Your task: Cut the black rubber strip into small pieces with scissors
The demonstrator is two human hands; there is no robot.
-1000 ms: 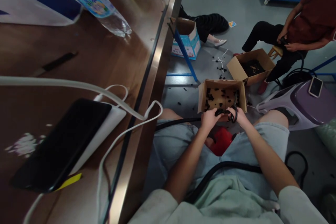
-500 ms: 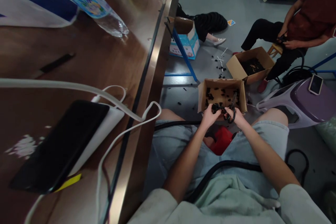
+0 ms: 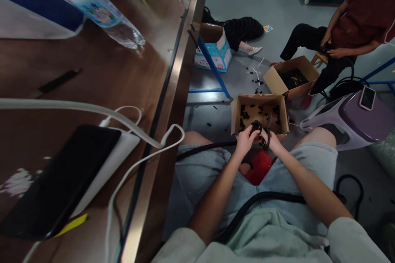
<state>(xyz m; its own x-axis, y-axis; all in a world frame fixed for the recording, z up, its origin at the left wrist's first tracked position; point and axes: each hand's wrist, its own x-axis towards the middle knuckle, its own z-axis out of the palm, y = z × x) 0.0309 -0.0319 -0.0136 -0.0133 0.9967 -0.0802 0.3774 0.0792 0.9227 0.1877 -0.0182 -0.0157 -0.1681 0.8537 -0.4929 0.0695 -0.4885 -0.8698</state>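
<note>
The black bit (image 3: 256, 125) in the left hand (image 3: 245, 141) is dark and lumpy, right above the near edge of the open cardboard box (image 3: 236, 115) — too small to tell if it's one piece or several. Left fingers are pinched shut around it. Right hand (image 3: 273, 144) is curled closed through the handles of black-handled scissors (image 3: 266, 139), blades pointing over the box. Can't tell if the blades are apart. Small black pieces (image 3: 245, 113) lie scattered in the box, plenty by its left wall. A black hose (image 3: 210, 146) runs over the left thigh towards the left hand.

Brown tabletop (image 3: 123, 78) on the left: black phone (image 3: 61, 176) near the metal right edge, clear bottle (image 3: 105, 16) further up. Grey floor (image 3: 277, 12) beyond — a co-worker (image 3: 359, 16) sits by a second box (image 3: 277, 80), off the first one's far right corner.
</note>
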